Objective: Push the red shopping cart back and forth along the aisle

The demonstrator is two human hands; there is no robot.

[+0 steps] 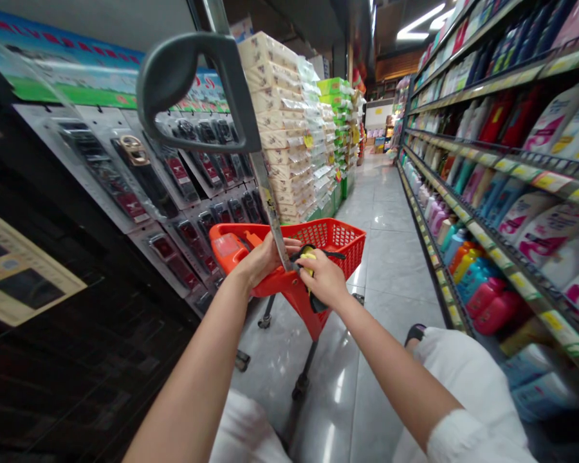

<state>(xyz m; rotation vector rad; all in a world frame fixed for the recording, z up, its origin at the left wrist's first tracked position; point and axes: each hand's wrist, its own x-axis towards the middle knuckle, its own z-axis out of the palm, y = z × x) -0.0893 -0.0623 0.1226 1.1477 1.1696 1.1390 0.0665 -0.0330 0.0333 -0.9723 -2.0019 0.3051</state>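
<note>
Red plastic trolley basket [352,241] in the aisle: left hand [269,256] loosely open against the metal post [273,212] – apparently steadying it – right hand [327,278] curled round a black-and-yellow item [309,252] at its foot.

At the centre, passage is blocked by the metal pole [269,202], slanting from the red cart [354,247] up to the grey handle [237,90]. The pole's foot is crowded by the left hand [266,258], partly behind it, and by the right hand [323,278] with a black-and-yellow item [308,252]. Beyond the hands, the cart's basket can be entered from above. The left is walled by hanging belts [142,164] and stacked packs [280,128]; open room is left over the floor [395,257] toward the shelving [506,165].
</note>
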